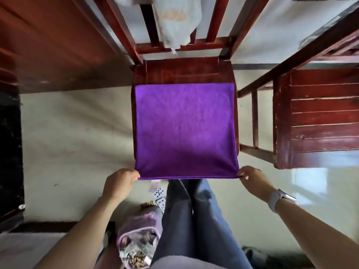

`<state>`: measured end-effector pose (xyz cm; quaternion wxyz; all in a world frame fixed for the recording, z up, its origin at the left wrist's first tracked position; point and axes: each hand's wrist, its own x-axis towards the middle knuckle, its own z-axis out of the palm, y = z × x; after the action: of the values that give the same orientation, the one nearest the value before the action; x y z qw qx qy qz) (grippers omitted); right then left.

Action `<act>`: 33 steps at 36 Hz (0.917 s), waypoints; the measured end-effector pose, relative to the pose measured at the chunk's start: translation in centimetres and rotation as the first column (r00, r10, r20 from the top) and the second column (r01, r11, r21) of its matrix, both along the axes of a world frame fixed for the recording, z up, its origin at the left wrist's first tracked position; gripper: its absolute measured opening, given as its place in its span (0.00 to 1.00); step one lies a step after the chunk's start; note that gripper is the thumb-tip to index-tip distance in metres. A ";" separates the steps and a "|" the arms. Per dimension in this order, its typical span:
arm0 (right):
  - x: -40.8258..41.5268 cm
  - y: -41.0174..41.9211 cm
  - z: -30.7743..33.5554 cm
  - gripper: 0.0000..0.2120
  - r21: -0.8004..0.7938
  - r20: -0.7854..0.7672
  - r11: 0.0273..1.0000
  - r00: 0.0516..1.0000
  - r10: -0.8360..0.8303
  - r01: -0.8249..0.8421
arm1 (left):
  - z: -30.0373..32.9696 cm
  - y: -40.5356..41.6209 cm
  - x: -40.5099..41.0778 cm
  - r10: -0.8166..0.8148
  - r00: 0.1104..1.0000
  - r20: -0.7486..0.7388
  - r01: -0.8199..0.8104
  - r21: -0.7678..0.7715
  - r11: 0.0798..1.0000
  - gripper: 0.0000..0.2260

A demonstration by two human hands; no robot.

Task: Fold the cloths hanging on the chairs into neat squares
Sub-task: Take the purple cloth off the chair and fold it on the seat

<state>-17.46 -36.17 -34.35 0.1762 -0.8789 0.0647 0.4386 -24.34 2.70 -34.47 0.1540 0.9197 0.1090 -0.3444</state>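
The left hand (121,181) and the right hand (252,179) each pinch a near corner of the purple cloth (185,129), which lies flat across the chair seat (184,72) with its near edge held just off the front. It looks barely begun — no fold shows yet — and a pale cloth (175,22) hangs on the chair back at the far side, unfolded. Bare seat beyond the far edge leaves room to fold forward, though a second chair (314,121) stands near on the right.

Pale cloth (174,22) cut off at top edge; chair seat (184,71) mostly covered.
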 end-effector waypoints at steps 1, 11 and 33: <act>-0.2 0.0 -0.2 0.11 -0.013 -0.041 0.999 0.999 0.034 -0.035 | -0.4 -0.1 -0.2 -0.020 0.999 -0.043 0.020 -0.001 1.000 0.10; 3.8 0.9 -1.0 0.10 0.078 -0.004 0.984 0.987 -0.158 0.158 | -1.6 -0.1 3.9 0.384 0.923 0.010 -0.377 -0.167 0.911 0.07; 20.6 5.8 -4.3 0.10 0.479 0.161 0.627 0.641 -0.750 0.614 | -5.7 2.1 20.5 0.796 0.550 0.253 -0.565 -0.588 0.578 0.08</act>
<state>3.11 -30.41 -38.68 0.5070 -0.7954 0.2800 0.1784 -3.82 4.77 -40.16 0.5043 0.7920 0.3434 -0.0215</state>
